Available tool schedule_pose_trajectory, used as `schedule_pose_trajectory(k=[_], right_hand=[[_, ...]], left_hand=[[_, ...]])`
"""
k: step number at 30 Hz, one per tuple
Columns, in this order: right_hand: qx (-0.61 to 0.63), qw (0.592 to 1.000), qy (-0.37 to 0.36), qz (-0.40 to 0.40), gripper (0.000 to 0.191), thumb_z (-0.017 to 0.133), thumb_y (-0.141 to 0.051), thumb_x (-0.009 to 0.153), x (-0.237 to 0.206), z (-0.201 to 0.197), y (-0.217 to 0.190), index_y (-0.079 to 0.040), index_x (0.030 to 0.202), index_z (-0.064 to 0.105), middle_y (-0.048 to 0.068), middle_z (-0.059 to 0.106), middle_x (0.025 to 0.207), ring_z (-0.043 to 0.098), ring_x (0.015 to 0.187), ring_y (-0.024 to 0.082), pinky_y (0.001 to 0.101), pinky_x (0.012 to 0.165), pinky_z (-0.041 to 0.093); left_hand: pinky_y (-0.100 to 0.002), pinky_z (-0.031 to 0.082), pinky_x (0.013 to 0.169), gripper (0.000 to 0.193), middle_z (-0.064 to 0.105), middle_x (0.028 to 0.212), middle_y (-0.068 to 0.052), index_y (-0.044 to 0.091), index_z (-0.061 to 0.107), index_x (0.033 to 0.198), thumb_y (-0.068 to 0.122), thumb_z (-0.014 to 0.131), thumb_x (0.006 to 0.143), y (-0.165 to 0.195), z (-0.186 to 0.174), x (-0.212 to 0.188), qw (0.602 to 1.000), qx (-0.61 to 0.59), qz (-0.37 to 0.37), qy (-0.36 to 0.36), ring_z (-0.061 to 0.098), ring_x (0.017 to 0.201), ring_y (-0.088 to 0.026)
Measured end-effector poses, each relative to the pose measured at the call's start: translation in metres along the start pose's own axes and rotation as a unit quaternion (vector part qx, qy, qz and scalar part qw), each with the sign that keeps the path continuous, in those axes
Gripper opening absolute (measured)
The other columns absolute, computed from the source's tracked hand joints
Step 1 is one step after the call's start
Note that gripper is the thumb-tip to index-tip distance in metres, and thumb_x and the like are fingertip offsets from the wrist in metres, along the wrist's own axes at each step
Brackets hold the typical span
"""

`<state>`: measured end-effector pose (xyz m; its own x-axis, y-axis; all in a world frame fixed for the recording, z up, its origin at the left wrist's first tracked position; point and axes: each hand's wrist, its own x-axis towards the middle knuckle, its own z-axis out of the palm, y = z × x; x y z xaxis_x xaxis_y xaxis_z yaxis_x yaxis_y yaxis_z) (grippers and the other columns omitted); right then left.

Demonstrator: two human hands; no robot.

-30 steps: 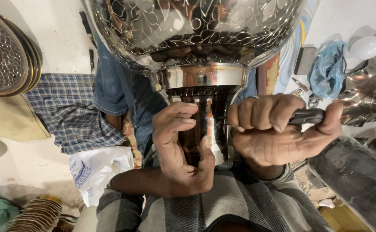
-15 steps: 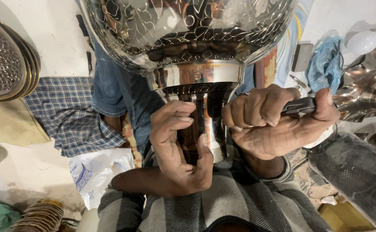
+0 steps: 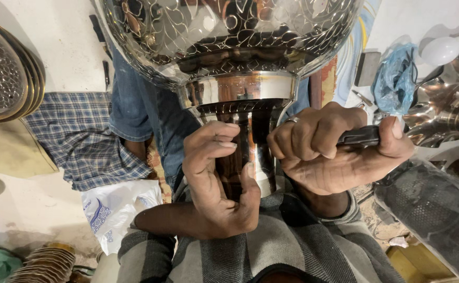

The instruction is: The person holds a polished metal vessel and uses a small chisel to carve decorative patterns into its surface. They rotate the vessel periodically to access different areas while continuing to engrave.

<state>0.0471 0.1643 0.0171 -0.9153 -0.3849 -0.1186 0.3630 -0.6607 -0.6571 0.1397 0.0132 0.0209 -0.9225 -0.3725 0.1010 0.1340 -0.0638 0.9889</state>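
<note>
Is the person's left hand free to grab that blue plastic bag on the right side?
Probably not easily. The left hand is wrapped around the shiny vessel's stem, and the right hand, gripping a dark tool handle, sits between it and the blue bag.

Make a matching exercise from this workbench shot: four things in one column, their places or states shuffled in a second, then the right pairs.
1. left hand
2. right hand
3. checked cloth
4. blue plastic bag

a. lies on the floor at left
b. fist around a dark tool handle
c. sits at upper right
d. wraps the stem of the engraved metal vessel

Pairs: 1-d, 2-b, 3-a, 4-c
</note>
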Motion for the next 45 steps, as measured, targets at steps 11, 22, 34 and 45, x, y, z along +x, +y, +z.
schedule_pose_trajectory(k=[11, 22, 34, 45], right_hand=[[-0.033, 0.995, -0.032, 0.086, 0.068, 0.037, -0.064, 0.095, 0.005, 0.006, -0.008, -0.007, 0.06, 0.044, 0.008, 0.037, 0.049, 0.029, 0.036, 0.022, 0.0397, 0.038, 0.028], [-0.074, 0.99, -0.093, 0.076, 0.069, 0.037, -0.061, 0.099, 0.013, 0.013, -0.013, -0.007, 0.055, 0.044, 0.006, 0.036, 0.045, 0.028, 0.038, 0.021, 0.041, 0.041, 0.026], [-0.002, 0.996, 0.047, 0.074, 0.073, 0.023, -0.064, 0.104, 0.01, -0.002, -0.001, -0.007, 0.061, 0.041, 0.004, 0.027, 0.046, 0.017, 0.042, 0.017, 0.0379, 0.038, 0.02], [0.028, 0.985, 0.165, -0.046, 0.073, 0.023, -0.064, 0.107, 0.0, -0.017, 0.006, -0.007, 0.066, 0.043, 0.004, 0.027, 0.048, 0.019, 0.042, 0.014, 0.0337, 0.037, 0.02]], left_hand=[[-0.03, 0.045, 0.105, 0.049, 0.043, 0.139, -0.021, 0.003, 0.037, 0.139, -0.007, 0.058, 0.095, 0.002, 0.001, 0.0, 1.0, -0.001, -0.007, 0.005, 0.05, 0.119, -0.015], [-0.032, 0.046, 0.109, 0.05, 0.043, 0.138, -0.022, 0.002, 0.037, 0.138, -0.008, 0.058, 0.094, 0.003, 0.003, -0.001, 1.0, 0.006, -0.016, 0.011, 0.051, 0.124, -0.018], [-0.032, 0.046, 0.108, 0.05, 0.044, 0.138, -0.022, 0.003, 0.038, 0.138, -0.011, 0.058, 0.095, 0.009, 0.006, 0.003, 0.999, 0.015, -0.044, 0.009, 0.052, 0.118, -0.017], [-0.029, 0.05, 0.095, 0.049, 0.053, 0.135, -0.018, 0.01, 0.043, 0.135, -0.01, 0.063, 0.096, 0.018, 0.031, 0.002, 0.988, 0.126, -0.065, 0.055, 0.058, 0.107, -0.015]])
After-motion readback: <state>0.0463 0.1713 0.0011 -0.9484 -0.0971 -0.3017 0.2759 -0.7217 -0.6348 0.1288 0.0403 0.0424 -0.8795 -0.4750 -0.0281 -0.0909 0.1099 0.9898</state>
